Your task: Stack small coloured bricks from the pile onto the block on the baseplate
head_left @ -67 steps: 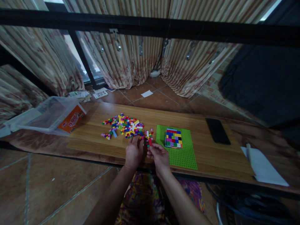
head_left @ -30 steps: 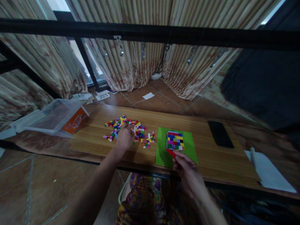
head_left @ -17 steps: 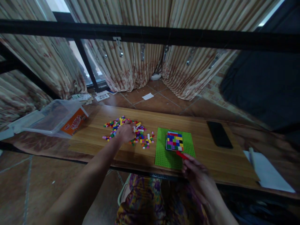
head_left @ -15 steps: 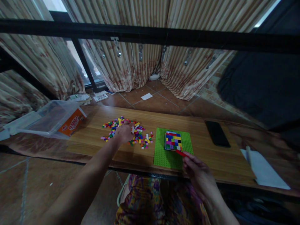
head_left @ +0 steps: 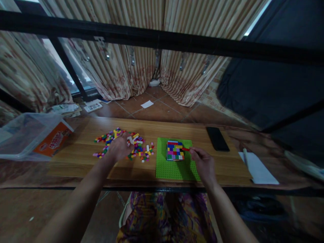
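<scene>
My right hand (head_left: 204, 165) pinches a slim red piece (head_left: 186, 149), its exact kind unclear. The tip of that piece meets the right side of a square block of multicoloured toy bricks (head_left: 174, 151), near the top. Under the block lies a green studded baseplate (head_left: 164, 172), with room around the block on it. Farther left, my left hand (head_left: 120, 147) is down over a spread pile of small loose bricks (head_left: 138, 149). Its fingers are bent and close together, a whitish brick beside the tips; whether it is held is unclear.
The wooden board (head_left: 81, 165) carries the pile, the baseplate and a black phone (head_left: 217, 138) at right. A clear plastic bin (head_left: 22, 135) with an orange label stands at far left. White paper (head_left: 262, 170) with a pen-like stick (head_left: 246, 158) lies at far right.
The view has swung right, shifting the scene left. My right hand has moved the red piece from the block's near edge up to its right side. My left hand stays over the pile.
</scene>
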A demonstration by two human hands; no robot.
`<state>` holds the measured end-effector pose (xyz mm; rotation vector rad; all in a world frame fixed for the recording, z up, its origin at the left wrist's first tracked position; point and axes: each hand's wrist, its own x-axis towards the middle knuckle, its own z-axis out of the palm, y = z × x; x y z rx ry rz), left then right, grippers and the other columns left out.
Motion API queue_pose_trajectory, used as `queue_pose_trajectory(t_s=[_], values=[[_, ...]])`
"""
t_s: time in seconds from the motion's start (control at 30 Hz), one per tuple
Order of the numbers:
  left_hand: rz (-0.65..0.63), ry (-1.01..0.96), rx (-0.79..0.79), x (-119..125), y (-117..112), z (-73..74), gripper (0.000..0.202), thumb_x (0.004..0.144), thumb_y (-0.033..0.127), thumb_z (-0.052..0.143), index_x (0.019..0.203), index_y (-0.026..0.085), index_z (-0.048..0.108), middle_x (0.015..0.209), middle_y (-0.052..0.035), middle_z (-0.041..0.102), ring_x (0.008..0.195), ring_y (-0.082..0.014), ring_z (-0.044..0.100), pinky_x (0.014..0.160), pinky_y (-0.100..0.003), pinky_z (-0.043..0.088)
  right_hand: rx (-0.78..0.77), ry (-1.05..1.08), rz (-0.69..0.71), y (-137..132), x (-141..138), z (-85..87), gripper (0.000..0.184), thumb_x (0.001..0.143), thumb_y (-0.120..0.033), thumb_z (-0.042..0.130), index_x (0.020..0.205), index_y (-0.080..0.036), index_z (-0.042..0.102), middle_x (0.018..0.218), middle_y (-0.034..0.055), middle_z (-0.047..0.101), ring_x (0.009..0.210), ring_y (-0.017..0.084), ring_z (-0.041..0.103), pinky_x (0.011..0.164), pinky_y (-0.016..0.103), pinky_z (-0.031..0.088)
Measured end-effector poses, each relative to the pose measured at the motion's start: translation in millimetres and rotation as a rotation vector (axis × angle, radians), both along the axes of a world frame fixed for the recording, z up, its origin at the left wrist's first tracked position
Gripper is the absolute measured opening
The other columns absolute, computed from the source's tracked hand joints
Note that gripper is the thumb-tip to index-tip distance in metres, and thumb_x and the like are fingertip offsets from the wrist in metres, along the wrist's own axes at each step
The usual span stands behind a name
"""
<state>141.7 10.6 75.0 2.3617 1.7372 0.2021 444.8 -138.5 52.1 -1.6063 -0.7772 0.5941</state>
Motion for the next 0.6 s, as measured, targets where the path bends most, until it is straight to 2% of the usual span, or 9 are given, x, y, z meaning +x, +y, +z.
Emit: queue_pose_trajectory(t_s=[0.13,0.27,0.33,0.43,0.6], values=[[0.026,-0.124,-0.009,-2,-10,3.8,0.044,0.079,0.032,0.057,0.119,0.014,0.059,0.110,-0.0111,0.070,0.094,-0.0237,0.068,0.086,-0.033,0.052,0.007,-0.001,0.038,4,4,-10.0,0.047,0.068,-0.059,0.076,0.087,-0.017,0.073,0.077,0.0063,0.074,0.065,0.017,0.062,0.064,0.031,0.050],[0.030,-0.398,-0.051,7,-31,-0.7,0.040,0.077,0.030,0.057,0.115,0.017,0.060,0.105,-0.0075,0.071,0.087,-0.0205,0.069,0.078,-0.030,0.054,0.022,-0.035,-0.013,10,0,-12.9,0.045,0.074,-0.058,0.071,0.090,-0.016,0.071,0.079,0.0068,0.074,0.065,0.018,0.065,0.065,0.033,0.051],[-0.022,-0.580,-0.129,17,-45,-6.1,0.035,0.077,0.026,0.056,0.111,0.019,0.060,0.100,-0.0050,0.071,0.084,-0.0182,0.069,0.076,-0.029,0.055,0.037,-0.083,-0.069,16,-4,-12.9,0.042,0.078,-0.056,0.068,0.090,-0.016,0.070,0.080,0.0072,0.074,0.069,0.019,0.066,0.068,0.033,0.051],[-0.054,-0.791,-0.199,36,-67,-18.4,0.038,0.076,0.021,0.059,0.114,0.021,0.059,0.102,-0.0045,0.071,0.086,-0.0167,0.070,0.075,-0.029,0.057,0.045,-0.166,-0.110,25,-13,-13.7,0.037,0.082,-0.051,0.064,0.088,-0.016,0.069,0.082,0.0078,0.073,0.075,0.020,0.066,0.073,0.034,0.050],[-0.104,-0.894,-0.268,58,-89,-38.8,0.043,0.072,0.011,0.057,0.114,0.021,0.060,0.105,-0.0053,0.067,0.078,-0.0132,0.069,0.074,-0.028,0.058,0.009,-0.290,-0.156,30,-27,-19.4,0.030,0.083,-0.045,0.062,0.083,-0.016,0.071,0.086,0.0095,0.072,0.082,0.022,0.065,0.080,0.036,0.048]])
